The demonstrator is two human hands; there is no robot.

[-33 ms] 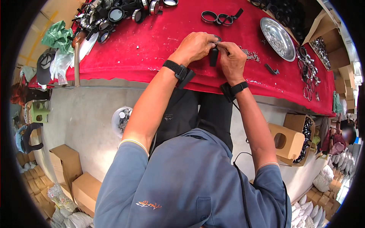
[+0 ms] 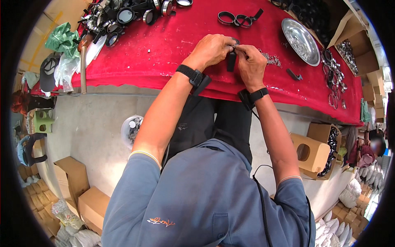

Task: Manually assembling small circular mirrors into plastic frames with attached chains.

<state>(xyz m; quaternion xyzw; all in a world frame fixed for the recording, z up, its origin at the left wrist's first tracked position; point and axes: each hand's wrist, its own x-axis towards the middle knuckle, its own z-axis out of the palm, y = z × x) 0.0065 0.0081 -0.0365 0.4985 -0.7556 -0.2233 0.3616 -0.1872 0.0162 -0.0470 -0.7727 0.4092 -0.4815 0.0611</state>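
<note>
Above the red cloth near the table's front edge, my left hand [image 2: 212,50] is closed, its fingertips pinching the upper end of a black part with a flat handle [image 2: 231,61]. The handle points down toward me. My right hand [image 2: 252,64] meets it there with thumb and fingers pinched together; what lies between those fingertips is too small to make out. To the right of my right hand is a scatter of small metal pieces [image 2: 271,60]. Beyond my hands lie two round black-rimmed rings [image 2: 226,18], one with a black handle.
A metal dish [image 2: 301,43] of small pieces stands at the right, near a loose black handle piece [image 2: 294,75] and several metal rings [image 2: 334,78]. Round black-rimmed parts [image 2: 125,15] pile up at the far left. A hammer [image 2: 83,66] lies at the left edge.
</note>
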